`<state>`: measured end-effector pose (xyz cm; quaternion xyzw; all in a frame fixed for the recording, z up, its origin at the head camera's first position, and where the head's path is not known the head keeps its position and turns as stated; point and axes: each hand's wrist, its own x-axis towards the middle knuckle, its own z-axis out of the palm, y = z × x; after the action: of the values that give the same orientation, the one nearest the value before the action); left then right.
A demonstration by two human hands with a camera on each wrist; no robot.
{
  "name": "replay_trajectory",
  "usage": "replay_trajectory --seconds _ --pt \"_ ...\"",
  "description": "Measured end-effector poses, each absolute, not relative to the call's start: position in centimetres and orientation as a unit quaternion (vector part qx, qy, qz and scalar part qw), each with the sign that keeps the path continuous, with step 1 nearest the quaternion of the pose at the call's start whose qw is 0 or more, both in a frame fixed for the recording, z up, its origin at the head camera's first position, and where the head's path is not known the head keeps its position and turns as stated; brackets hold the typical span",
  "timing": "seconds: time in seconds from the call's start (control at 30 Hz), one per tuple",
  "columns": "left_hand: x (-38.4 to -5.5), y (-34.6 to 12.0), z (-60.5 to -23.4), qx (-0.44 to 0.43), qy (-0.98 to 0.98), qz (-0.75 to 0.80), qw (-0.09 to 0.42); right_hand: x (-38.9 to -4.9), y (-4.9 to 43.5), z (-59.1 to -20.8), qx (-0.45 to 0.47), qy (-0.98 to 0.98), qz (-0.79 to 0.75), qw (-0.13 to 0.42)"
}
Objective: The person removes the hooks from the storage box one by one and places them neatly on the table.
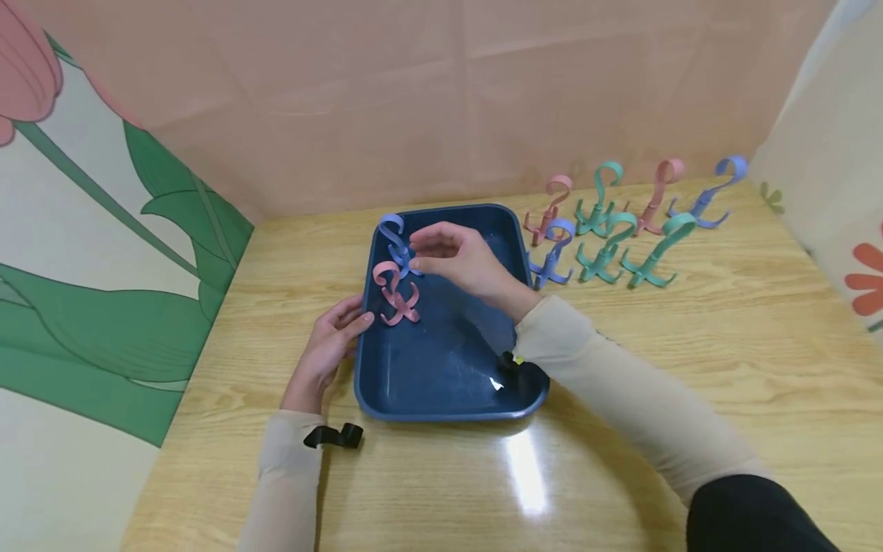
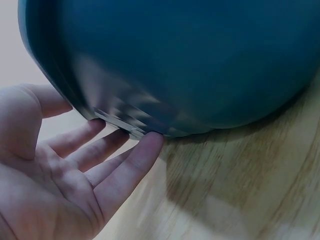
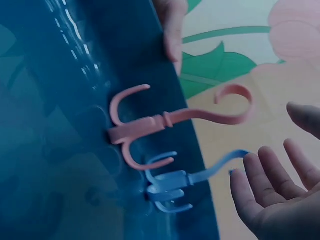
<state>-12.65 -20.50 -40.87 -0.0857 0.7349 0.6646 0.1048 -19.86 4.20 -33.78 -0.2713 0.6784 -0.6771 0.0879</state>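
Note:
A dark blue tray (image 1: 448, 414) lies on the wooden table. My left hand (image 1: 329, 343) holds its left wall, the thumb over the rim and the fingertips against the outside, as the left wrist view also shows. Inside, along the left wall, stand a pink four-pronged hanging hook (image 1: 400, 303) and, behind it, a blue one (image 1: 398, 249). Over the tray, my right hand (image 1: 458, 261) is beside the blue hook with loosely bent fingers and nothing in its grasp. In the right wrist view its fingertips (image 3: 265, 155) lie near the blue hook's curled top.
Right of the tray, several more hooks stand in two rough rows: pink (image 1: 651, 203), green (image 1: 658, 253) and blue (image 1: 552, 257). A peach sheet (image 1: 448, 107) rises behind the table; patterned panels (image 1: 90, 322) flank it.

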Motion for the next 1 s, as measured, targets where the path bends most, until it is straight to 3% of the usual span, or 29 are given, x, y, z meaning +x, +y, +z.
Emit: replay_trajectory --seconds 0.33,0.63,1.0 --pt "-12.6 -20.3 -40.3 -0.083 0.725 0.673 0.117 -18.7 2.2 -33.4 -0.263 0.686 -0.663 0.143" --pt "-12.0 -19.7 -38.4 -0.084 0.733 0.664 0.120 -20.2 1.3 -35.8 -0.268 0.710 -0.634 0.147" --pt "-12.8 -20.6 -40.6 -0.082 0.732 0.667 0.111 -20.5 1.2 -36.4 -0.265 0.715 -0.630 0.149"
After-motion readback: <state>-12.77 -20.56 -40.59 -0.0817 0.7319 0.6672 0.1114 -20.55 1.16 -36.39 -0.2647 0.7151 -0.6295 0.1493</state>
